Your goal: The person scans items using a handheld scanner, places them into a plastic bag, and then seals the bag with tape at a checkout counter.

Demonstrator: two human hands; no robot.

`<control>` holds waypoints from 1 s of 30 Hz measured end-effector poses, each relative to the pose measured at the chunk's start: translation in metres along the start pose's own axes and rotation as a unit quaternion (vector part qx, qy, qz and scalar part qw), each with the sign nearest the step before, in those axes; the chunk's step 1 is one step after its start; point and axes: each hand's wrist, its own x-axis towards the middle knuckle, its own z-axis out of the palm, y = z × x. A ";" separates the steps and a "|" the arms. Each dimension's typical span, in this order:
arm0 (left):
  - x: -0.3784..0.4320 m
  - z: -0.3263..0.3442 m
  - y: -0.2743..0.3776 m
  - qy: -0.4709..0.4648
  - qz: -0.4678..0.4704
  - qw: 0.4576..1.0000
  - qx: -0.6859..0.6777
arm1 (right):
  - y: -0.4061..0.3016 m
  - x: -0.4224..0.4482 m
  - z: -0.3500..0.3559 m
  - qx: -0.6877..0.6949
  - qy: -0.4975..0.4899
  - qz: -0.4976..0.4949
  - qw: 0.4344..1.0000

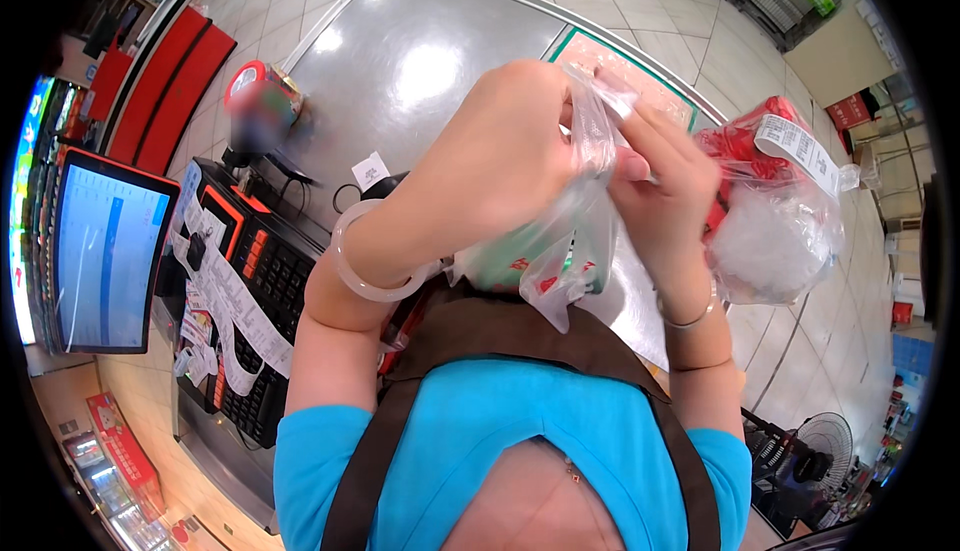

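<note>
A thin clear plastic bag (589, 150) with red print hangs in front of my chest, its top gathered between both hands. My left hand (517, 123), below a white bangle, grips the gathered neck from the left, most of its fingers hidden. On the other side my right hand (664, 176) pinches the same plastic, a whitish strip between its fingers. Something green (510, 262) shows through the bag's lower part, too covered to name. Just right of my right hand sits a second filled clear bag (780, 243), with red contents and a white printed label (799, 150).
A metal-topped counter (450, 18) spans the front, with a green-edged mat (637, 63) on it. To the left are a black keyboard (262, 266), long paper receipts (232, 296), a lit monitor (109, 251) and a red-lidded container (259, 90). A fan (817, 450) stands at lower right.
</note>
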 end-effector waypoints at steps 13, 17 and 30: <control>-0.007 -0.040 -0.093 -0.046 -0.196 0.915 -0.350 | 0.087 -0.071 -0.010 0.755 -0.180 0.429 0.462; -0.028 -0.028 -0.150 -0.132 -0.272 0.809 -0.504 | 0.094 -0.081 -0.016 0.551 -0.410 0.392 0.612; -0.073 0.025 -0.166 0.171 -0.141 0.975 -0.007 | 0.127 -0.155 -0.020 0.506 -0.420 0.273 0.702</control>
